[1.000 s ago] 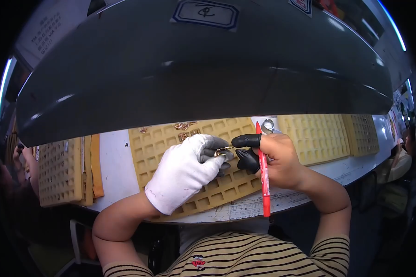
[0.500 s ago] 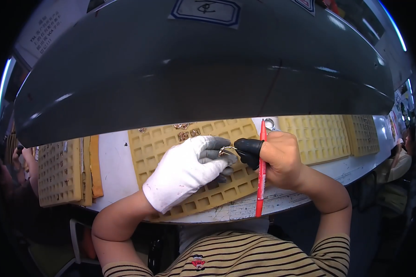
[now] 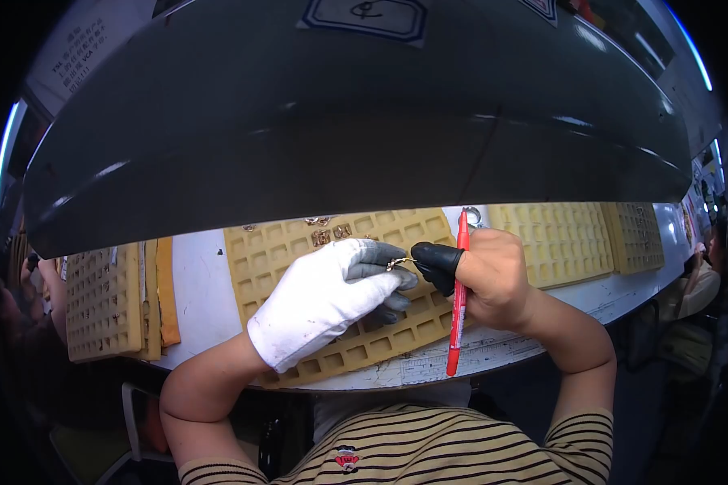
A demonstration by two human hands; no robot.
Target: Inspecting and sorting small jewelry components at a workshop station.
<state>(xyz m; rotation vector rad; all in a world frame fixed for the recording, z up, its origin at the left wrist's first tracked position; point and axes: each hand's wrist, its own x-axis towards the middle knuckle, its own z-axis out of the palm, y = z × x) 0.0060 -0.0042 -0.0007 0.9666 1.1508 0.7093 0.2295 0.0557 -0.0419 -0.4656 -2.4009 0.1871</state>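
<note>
Leftward, stacked yellowish foam trays [image 3: 105, 311]: thick, square-pocketed slabs on the scuffed white worktop [image 3: 205, 279].
Square-pocketed tan foam tray [image 3: 255, 283]: matte, under the working area; reddish-gold metal pieces [image 3: 332, 235] sit in its far pockets, so anything dropped could get lost among them.
White fabric-gloved left hand [image 3: 319, 299]: grey at the fingertips, thumb and fingers pinching the small gold-coloured metal piece [image 3: 395, 263]; a loosened grip could let it slip.
Metal piece: shiny, thin toward its right end, held above the tray between the hands; uneven pulling could bend it.
Slim red plastic-looking pen [image 3: 459, 307]: nearly upright against the right hand [image 3: 489, 279]; a careless wrist turn could knock it against something.
Right hand: smooth black covers on thumb and finger, pressed together, apparently pinching the piece's thin end.
Pale yellow pocketed tray [image 3: 550, 242]: flat, gridded, beyond the right hand.
</note>
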